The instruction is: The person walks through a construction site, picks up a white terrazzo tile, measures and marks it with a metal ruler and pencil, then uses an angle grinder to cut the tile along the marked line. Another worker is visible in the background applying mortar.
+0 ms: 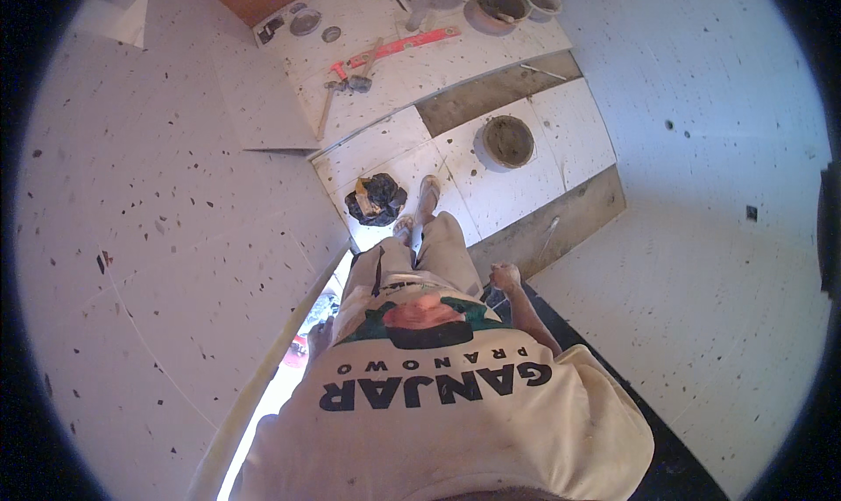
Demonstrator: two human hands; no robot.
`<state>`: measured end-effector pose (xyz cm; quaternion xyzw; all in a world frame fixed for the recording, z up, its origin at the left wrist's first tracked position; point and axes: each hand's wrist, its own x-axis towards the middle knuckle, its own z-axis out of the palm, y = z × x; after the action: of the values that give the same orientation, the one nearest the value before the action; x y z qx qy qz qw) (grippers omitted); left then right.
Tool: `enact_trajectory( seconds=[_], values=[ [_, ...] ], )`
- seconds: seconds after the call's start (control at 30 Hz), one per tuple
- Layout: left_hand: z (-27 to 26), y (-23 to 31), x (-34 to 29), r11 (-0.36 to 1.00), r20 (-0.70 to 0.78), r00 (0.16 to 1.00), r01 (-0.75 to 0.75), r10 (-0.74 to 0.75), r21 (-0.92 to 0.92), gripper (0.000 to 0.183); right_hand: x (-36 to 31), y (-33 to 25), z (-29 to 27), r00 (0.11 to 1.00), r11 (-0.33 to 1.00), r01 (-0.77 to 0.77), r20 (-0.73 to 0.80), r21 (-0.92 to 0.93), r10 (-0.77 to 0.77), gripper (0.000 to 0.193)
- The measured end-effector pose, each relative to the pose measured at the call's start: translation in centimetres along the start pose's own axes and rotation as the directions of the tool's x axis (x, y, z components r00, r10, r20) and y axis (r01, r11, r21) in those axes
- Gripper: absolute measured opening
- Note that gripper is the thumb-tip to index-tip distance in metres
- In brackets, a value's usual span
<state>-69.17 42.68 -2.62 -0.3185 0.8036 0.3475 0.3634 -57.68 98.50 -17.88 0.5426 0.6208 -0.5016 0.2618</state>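
Note:
My right hand [505, 278], pale with dust, hangs beside my right thigh with its fingers curled closed. Whatever it may hold is too small to make out. Low at my left side, against the bright doorway gap, my left hand [319, 333] shows only as a dark shape, its fingers not readable. A crumpled black plastic bag [377, 199] with a tan piece in it lies on the white floor tiles just left of my feet. Ahead and to the right of my feet stands a round bucket [508, 142] of grey-brown mortar.
Farther ahead lie a red spirit level [403, 47], a mallet [357, 83] and a hammer [328, 102]. Another mortar bucket [498, 9] stands at the back. Bare untiled strips [491, 94] cut across the floor. Speckled white walls [158, 203] rise on both sides.

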Motion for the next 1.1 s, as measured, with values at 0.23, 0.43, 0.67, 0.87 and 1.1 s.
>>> enact_trajectory(
  seconds=[0.23, 0.43, 0.67, 0.87, 1.1],
  values=[
    [3.8, 11.1, 3.7, 0.995, 0.129, 0.987, -0.094, 0.097, -0.027, 0.040, 4.9, -6.4, -6.3, 0.954, 0.885, 0.298, 0.078, -0.358, -0.290, 0.028],
    [4.7, 18.2, 5.2, 0.942, 0.061, 0.988, -0.113, 0.139, -0.316, 0.032, 5.6, -17.6, -9.8, 0.994, 0.995, 0.096, -0.044, -0.004, -0.096, 0.019],
    [5.5, 21.9, 4.9, 0.944, -0.051, 0.999, -0.035, 0.020, -0.328, 0.031, 6.5, -27.6, -9.8, 0.995, 0.995, 0.095, 0.038, -0.002, -0.095, 0.017],
    [6.0, 28.2, 7.6, 0.991, -0.131, 0.987, -0.106, 0.095, -0.085, 0.044, 9.6, -32.6, -10.9, 0.995, 0.994, 0.090, 0.046, -0.062, -0.087, 0.022],
    [3.3, 36.8, 16.6, 0.981, -0.111, 0.975, -0.190, 0.194, 0.044, 0.049, 12.8, -44.0, -10.5, 0.996, 0.995, 0.089, 0.034, -0.048, -0.087, 0.024]
  ],
)
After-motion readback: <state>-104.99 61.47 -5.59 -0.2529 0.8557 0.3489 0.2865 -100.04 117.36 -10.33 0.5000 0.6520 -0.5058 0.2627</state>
